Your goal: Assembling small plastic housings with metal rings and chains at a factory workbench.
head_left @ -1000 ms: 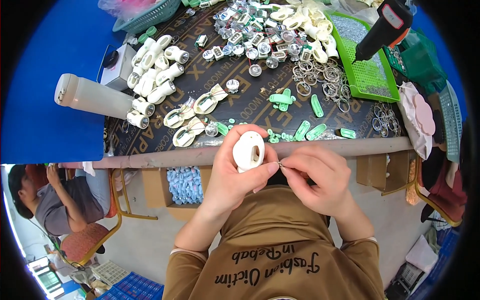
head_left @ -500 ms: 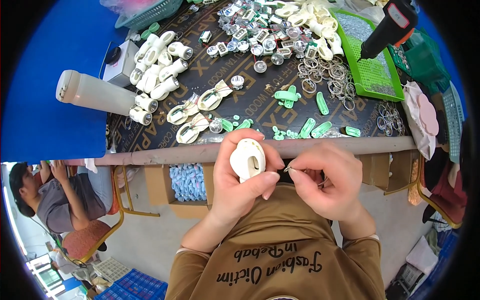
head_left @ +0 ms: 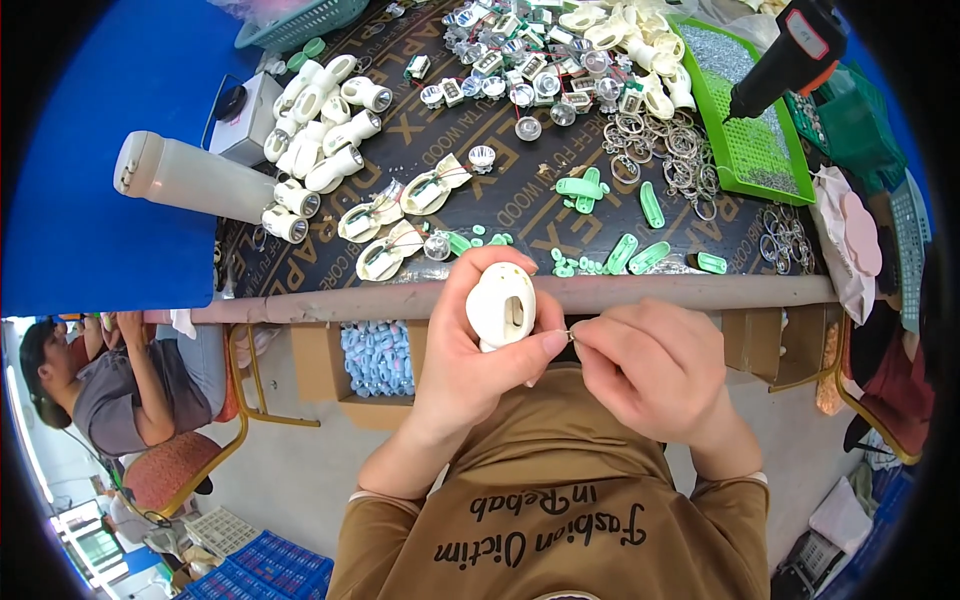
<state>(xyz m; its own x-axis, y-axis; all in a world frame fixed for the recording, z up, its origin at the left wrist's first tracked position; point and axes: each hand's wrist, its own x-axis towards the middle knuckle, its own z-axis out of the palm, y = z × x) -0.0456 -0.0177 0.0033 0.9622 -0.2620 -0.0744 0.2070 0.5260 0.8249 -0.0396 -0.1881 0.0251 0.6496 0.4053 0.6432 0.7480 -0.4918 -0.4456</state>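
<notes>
Cream plastic shell (head_left: 502, 306), likely light, rigid and smooth, clamped in left hand (head_left: 478, 350) grip just below counter (head_left: 640, 293) near edge, best taken by its sides; right hand (head_left: 655, 368) pinching something tiny beside it.

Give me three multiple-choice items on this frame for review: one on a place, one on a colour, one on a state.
1. Where is the green tray?
A. far right of the table
B. on the floor
C. on the person's lap

2. What colour is the shell in the left hand?
A. black
B. cream white
C. red

3. How is the right hand set?
A. flat on the table
B. fingertips pinched at a tiny part beside the shell
C. gripping the black tool

Answers: 1 A, it lies at the table's right end under the black tool. 2 B, the plastic is pale cream. 3 B, thumb and finger meet by the left thumb.
</notes>
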